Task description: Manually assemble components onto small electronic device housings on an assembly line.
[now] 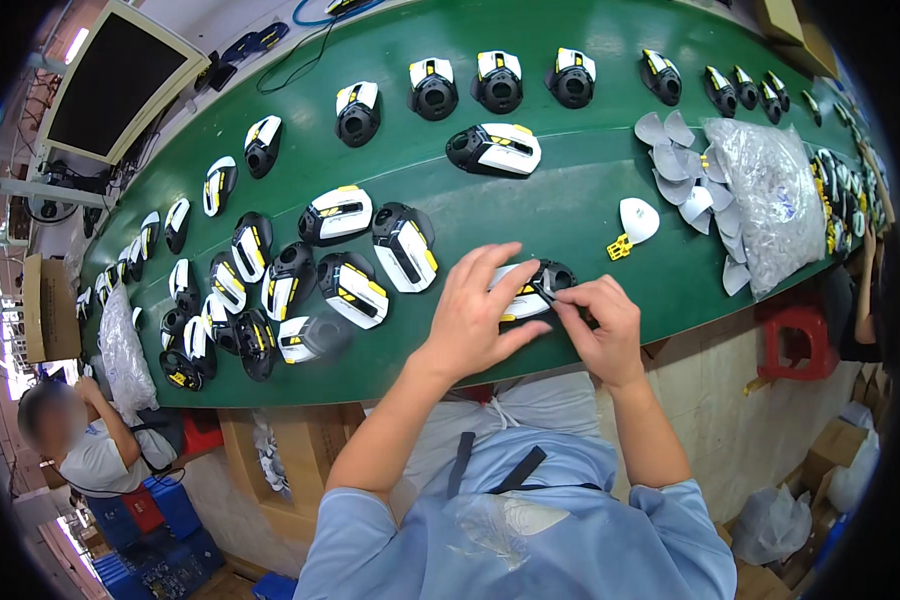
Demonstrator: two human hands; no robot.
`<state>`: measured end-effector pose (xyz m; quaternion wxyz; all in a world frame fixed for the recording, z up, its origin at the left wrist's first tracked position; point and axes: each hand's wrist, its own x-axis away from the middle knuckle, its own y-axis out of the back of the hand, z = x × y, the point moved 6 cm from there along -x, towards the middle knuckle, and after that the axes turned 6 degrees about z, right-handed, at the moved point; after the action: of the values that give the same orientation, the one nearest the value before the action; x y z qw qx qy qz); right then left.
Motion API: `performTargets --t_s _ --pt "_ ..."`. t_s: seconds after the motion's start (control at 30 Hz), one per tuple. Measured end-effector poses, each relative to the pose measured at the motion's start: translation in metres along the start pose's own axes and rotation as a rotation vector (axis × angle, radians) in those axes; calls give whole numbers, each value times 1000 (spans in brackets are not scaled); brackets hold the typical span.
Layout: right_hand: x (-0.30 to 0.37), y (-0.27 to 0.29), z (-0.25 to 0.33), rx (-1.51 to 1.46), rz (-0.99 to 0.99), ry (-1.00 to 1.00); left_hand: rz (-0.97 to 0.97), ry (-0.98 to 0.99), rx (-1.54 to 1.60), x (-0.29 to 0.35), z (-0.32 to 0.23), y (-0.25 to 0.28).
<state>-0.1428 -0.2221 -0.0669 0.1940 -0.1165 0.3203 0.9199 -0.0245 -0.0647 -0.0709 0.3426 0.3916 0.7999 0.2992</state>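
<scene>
L. hand (475, 318) is spread around the white-and-black shell (523, 302) near the tabletop's (580, 215) front edge; R. hand (608, 325) pinches at its dark end, exact grip hidden. I judge this 1 unit unfinished. Similar shells (407, 255) lie L., status unclear. 1 pale flap w/ yellow clip (639, 222) and clear bag (773, 200) lie R., not blocking.

No legible lettering, no readable labels, numbers or signs

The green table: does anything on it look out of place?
Perhaps one black-and-white plastic shell with yellow accents: it lies sideways, alone, in front of the back row of similar shells. No spill shows.
</scene>
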Motion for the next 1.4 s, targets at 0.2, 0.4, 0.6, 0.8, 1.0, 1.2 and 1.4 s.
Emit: performTargets --t_s 0.2,0.4,0.6,0.8,1.0,1.2,1.4 --pt "-9 -1 1 16 7 -43 58 -24 -39 -1 -1 -15" --pt "-2 11 8 215 202 80 38 -101 -225 -9 -11 -9" --pt "1 1 -6 290 357 109 123 -158 -322 -18 -13 -6" --pt "-4 45 -26 144 13 23 75 -153 -266 -10 -7 -11" --pt "-25 94 -95 184 -258 -320 54 -80 -169 -6 4 -6" --pt "-22 67 -62 -695 -140 -416 63 -37 1 1 12 -3" --pt "-21 4 -19 32 279 -119 67 -31 -11 5 16 -3"
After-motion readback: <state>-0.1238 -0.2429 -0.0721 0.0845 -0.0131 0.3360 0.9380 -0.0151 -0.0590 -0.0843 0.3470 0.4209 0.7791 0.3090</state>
